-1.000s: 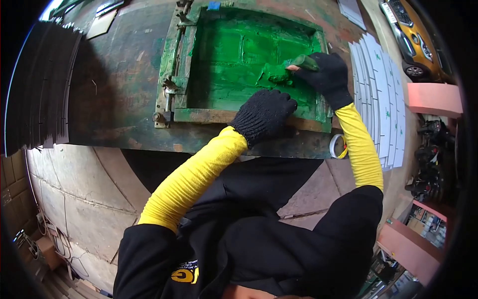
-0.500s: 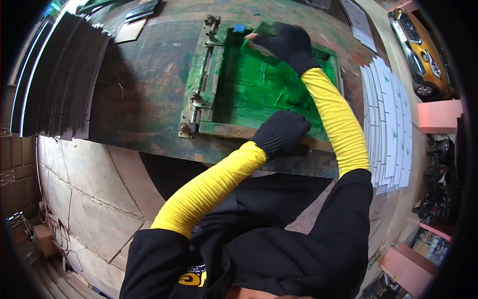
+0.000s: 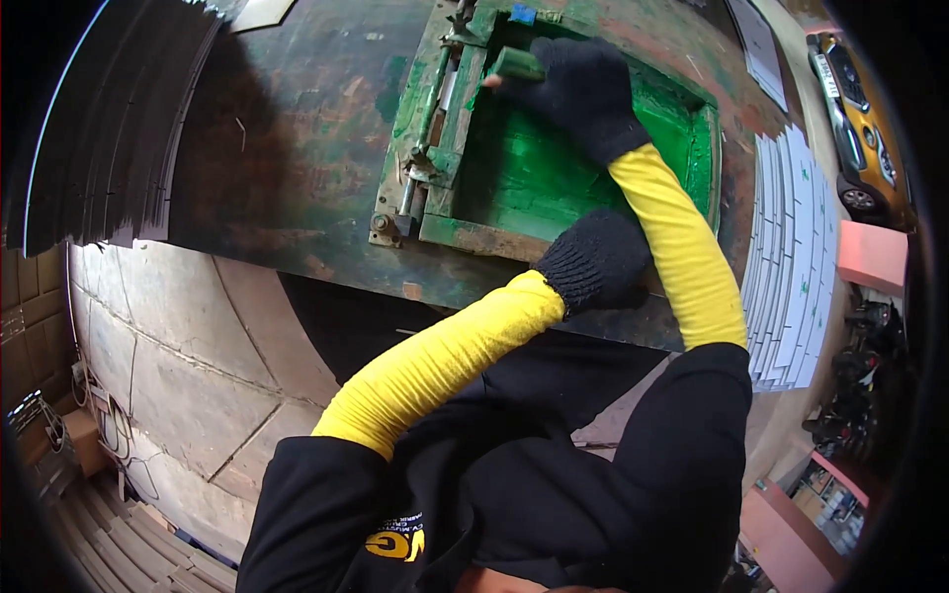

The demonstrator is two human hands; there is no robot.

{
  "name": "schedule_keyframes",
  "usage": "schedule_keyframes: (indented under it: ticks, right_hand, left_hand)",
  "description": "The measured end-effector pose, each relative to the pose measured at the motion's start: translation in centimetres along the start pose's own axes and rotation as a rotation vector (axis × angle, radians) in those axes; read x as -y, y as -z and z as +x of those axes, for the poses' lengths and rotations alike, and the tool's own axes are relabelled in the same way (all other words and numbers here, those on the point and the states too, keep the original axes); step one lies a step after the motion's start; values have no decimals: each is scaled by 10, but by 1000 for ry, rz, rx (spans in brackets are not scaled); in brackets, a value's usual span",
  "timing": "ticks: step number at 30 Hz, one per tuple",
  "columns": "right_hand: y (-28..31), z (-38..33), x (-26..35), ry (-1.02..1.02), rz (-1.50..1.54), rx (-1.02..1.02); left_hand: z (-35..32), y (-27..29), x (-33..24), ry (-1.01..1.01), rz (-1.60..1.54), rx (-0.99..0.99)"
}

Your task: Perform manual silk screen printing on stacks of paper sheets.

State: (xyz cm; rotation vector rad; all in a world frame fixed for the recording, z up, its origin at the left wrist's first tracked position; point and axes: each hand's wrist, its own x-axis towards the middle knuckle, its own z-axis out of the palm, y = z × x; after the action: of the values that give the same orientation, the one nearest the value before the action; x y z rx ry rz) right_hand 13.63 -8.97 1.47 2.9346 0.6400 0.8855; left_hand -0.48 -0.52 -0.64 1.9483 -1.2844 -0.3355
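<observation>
A wooden screen-printing frame (image 3: 484, 239) lies on the worn table, its recessed mesh (image 3: 529, 203) smeared with green ink. My right hand (image 3: 588, 94), in a black knit glove, is closed on a green-stained squeegee (image 3: 519, 65) over the far left part of the mesh. Most of the squeegee is hidden under the hand; a bare fingertip shows at its left end. At the frame's near rail, toward its right end, my gloved left hand (image 3: 605, 259) is closed on the wood, its fingertips out of sight.
A metal hinge bar (image 3: 423, 143) runs along the frame's left side. Dark sheets stand stacked (image 3: 109, 128) at the table's left; white printed sheets (image 3: 791, 257) fan out at the right. Blue tape (image 3: 522, 14) marks the frame's far rail. An orange car (image 3: 860, 128) stands beyond.
My right hand has drawn the squeegee nearer to me and slightly left across the mesh. My left hand stays at the near rail, a little further right. The whole view has shifted.
</observation>
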Motion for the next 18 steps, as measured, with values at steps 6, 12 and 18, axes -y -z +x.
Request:
schedule_keyframes:
  ticks: [6, 12, 18]
  right_hand:
    - [33, -15, 30, 56, 99, 64]
    - [18, 2, -28, -139, 180, 78]
    - [9, 26, -95, -514, 76, 360]
  left_hand:
    - [-1, -19, 8, -119, -43, -262]
    - [3, 2, -1, -8, 34, -20]
    - [-4, 3, 0, -45, 99, -19]
